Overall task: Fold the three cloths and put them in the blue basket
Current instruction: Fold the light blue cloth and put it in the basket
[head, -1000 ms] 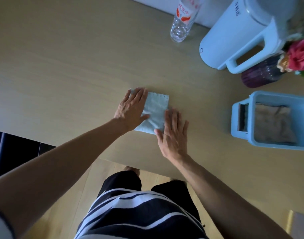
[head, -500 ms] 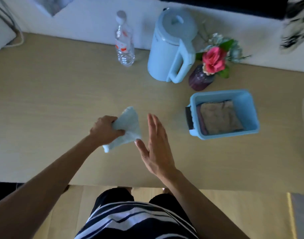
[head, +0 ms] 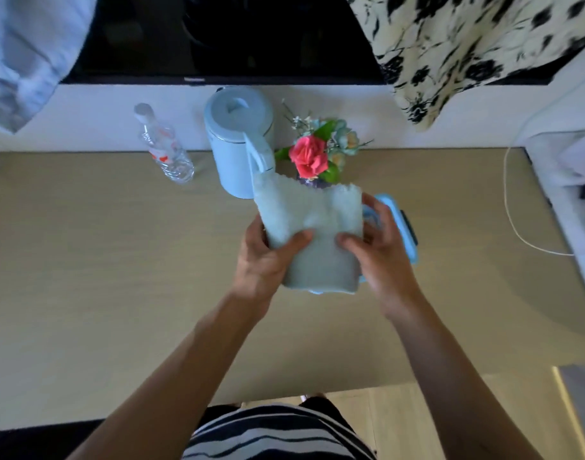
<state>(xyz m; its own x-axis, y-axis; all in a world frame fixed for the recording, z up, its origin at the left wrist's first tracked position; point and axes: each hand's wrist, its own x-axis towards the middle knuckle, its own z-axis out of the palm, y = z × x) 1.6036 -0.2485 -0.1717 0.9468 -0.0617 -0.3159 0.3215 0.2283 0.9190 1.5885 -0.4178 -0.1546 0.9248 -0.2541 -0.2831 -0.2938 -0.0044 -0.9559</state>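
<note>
Both hands, left hand and right hand, hold a cloth between them above the bench, basket just behind, kettle and bottle farther back-left.

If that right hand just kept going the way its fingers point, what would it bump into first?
The right hand points up and leftward, and its fingers already grip the light blue cloth. Past that, probably the left hand holding the other side, though depth is hard to judge.
</note>
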